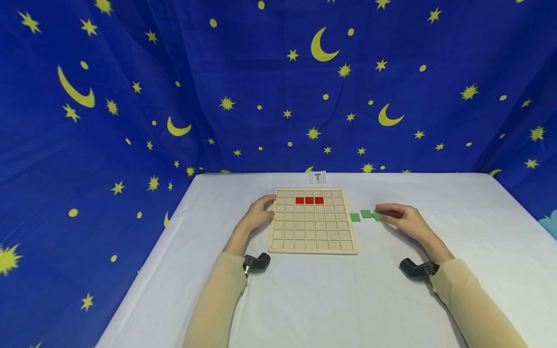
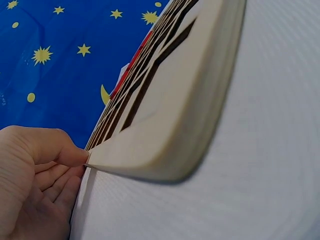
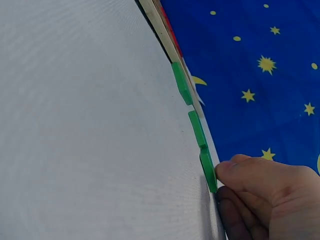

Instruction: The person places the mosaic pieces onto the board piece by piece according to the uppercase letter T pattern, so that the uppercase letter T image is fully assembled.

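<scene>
A square wooden grid board (image 1: 313, 252) lies on the table, with three red tiles (image 1: 309, 200) side by side in its second row from the far edge. At the board's left edge my left hand (image 1: 256, 214) holds the rim between thumb and fingers; the left wrist view shows the thumb (image 2: 70, 152) against the edge. Right of the board are three green tiles, the left one (image 1: 355, 217) touching its side and the middle one (image 1: 366, 213) a little apart. My right hand (image 1: 406, 221) pinches the rightmost green tile (image 3: 208, 171) at its outer end.
A small printed card (image 1: 317, 177) with a grid pattern lies beyond the board, near the table's far edge. White cloth covers the table (image 1: 330, 299). A blue curtain (image 1: 270, 72) with yellow moons and stars stands behind and at both sides.
</scene>
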The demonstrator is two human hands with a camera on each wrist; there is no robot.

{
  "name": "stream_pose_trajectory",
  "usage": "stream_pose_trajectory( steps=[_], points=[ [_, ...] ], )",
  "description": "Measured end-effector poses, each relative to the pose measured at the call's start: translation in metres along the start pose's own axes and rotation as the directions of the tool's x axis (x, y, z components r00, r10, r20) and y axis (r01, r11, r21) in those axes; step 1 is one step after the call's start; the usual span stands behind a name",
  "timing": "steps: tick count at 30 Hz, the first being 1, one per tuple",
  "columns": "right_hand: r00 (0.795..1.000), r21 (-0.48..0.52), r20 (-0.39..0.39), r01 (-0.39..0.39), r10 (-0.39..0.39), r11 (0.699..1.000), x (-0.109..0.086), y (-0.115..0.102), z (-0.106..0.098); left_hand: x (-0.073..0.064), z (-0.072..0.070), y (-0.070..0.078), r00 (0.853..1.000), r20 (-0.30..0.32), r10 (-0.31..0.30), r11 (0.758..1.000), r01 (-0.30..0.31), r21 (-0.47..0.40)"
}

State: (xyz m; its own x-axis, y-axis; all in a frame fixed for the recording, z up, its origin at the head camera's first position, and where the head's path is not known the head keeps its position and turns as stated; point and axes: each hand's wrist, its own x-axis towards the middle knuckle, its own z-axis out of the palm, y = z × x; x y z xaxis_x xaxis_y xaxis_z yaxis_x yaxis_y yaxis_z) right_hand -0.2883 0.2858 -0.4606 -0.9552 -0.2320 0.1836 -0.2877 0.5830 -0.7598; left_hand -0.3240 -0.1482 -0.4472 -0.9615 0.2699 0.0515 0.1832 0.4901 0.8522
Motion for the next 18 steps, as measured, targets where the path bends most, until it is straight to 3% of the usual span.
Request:
stream_pose_trajectory(
  steps=[18],
  points=[
    [0.998,-0.094,0.027,0.054,-0.051,0.994,0.0022,0.0084,0.0009,0.0012,-0.0002,-0.0017,1.0,-0.003,0.005,1.0,-0.005,-0.004]
  ],
)
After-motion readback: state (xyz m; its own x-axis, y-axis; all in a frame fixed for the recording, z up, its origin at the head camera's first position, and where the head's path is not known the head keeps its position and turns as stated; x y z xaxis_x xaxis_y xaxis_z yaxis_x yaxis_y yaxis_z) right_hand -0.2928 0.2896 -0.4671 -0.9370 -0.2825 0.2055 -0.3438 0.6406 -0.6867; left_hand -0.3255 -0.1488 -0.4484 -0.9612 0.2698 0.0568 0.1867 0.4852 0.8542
